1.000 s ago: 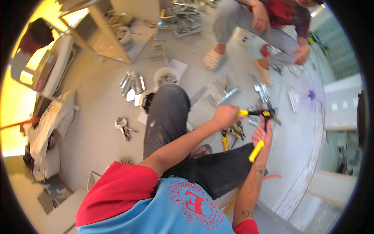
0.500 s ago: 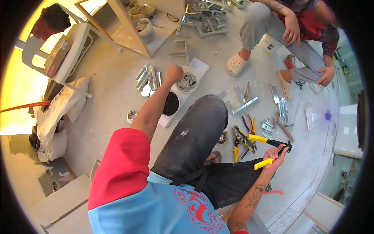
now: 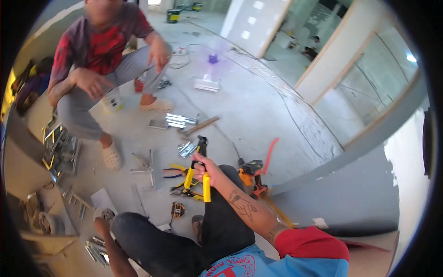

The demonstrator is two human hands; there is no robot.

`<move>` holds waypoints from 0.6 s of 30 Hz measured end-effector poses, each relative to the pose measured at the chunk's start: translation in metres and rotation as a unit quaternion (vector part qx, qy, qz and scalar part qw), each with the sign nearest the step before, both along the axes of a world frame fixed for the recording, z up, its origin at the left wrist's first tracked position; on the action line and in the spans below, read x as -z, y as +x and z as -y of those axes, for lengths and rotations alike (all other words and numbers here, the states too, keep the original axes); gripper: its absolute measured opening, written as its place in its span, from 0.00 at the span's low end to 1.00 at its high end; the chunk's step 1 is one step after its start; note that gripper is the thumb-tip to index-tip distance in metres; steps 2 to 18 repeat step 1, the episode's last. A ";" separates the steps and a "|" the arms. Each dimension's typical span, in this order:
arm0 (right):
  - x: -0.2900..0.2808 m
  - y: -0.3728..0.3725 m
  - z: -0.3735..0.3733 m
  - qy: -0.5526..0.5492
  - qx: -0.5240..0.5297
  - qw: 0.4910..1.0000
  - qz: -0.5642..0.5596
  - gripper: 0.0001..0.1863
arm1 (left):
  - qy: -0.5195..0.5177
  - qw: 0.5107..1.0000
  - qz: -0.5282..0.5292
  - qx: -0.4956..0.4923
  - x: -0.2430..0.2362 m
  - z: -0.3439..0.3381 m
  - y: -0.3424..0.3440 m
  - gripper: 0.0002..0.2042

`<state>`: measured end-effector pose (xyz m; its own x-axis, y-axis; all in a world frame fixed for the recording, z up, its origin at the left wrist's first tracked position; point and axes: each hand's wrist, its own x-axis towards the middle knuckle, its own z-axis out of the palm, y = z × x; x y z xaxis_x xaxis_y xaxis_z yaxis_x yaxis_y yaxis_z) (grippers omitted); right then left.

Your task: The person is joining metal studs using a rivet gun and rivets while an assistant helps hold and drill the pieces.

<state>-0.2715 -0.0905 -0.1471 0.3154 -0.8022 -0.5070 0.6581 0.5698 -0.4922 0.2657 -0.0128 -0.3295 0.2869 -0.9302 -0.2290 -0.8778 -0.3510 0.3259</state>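
The right hand (image 3: pixel 201 167) is raised over the right knee with its fingers (image 3: pixel 197 171) closed around the yellow handles of a black-headed crimping tool (image 3: pixel 198 162), which points upward and away from the body, above the concrete floor (image 3: pixel 258 115). The left hand (image 3: pixel 102 219) is reached down to the floor at the lower left, beside a white paper sheet (image 3: pixel 102 199) and a small pile of metal brackets (image 3: pixel 96 249); whether its fingers are closed on anything cannot be told. Loose pliers (image 3: pixel 177 171) and further cutters lie on the floor just below the raised tool, with an orange and black power drill (image 3: pixel 253 174) near the knee. A second person (image 3: pixel 99 60) squats well apart, across the scattered metal pieces. Risk assessment: the tool is held one-handed while the body leans toward the opposite side, so the grip could slacken and drop it onto the pliers or the leg; the littered floor also offers sharp edges to the reaching left hand
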 end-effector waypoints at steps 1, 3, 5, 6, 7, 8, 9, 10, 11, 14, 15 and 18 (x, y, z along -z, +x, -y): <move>-0.006 0.002 0.000 -0.003 -0.011 1.000 0.000 0.16 | -0.006 1.000 0.005 0.010 -0.012 0.010 0.000 0.20; -0.006 0.002 0.000 -0.003 -0.011 1.000 0.000 0.16 | -0.006 1.000 0.005 0.010 -0.012 0.010 0.000 0.20; -0.006 0.002 0.000 -0.003 -0.011 1.000 0.000 0.16 | -0.006 1.000 0.005 0.010 -0.012 0.010 0.000 0.20; -0.006 0.002 0.000 -0.003 -0.011 1.000 0.000 0.16 | -0.006 1.000 0.005 0.010 -0.012 0.010 0.000 0.20; -0.006 0.002 0.000 -0.003 -0.011 1.000 0.000 0.16 | -0.006 1.000 0.005 0.010 -0.012 0.010 0.000 0.20; -0.006 0.002 0.000 -0.003 -0.011 1.000 0.000 0.16 | -0.006 1.000 0.005 0.010 -0.012 0.010 0.000 0.20; -0.006 0.002 0.000 -0.003 -0.011 1.000 0.000 0.16 | -0.006 1.000 0.005 0.010 -0.012 0.010 0.000 0.20; -0.006 0.002 0.000 -0.003 -0.011 1.000 0.000 0.16 | -0.006 1.000 0.005 0.010 -0.012 0.010 0.000 0.20; -0.006 0.002 0.000 -0.003 -0.011 1.000 0.000 0.16 | -0.006 1.000 0.005 0.010 -0.012 0.010 0.000 0.20; -0.006 0.002 0.000 -0.003 -0.011 1.000 0.000 0.16 | -0.006 1.000 0.005 0.010 -0.012 0.010 0.000 0.20; -0.006 0.002 0.000 -0.003 -0.011 1.000 0.000 0.16 | -0.006 1.000 0.005 0.010 -0.012 0.010 0.000 0.20; -0.006 0.002 0.000 -0.003 -0.011 1.000 0.000 0.16 | -0.006 1.000 0.005 0.010 -0.012 0.010 0.000 0.20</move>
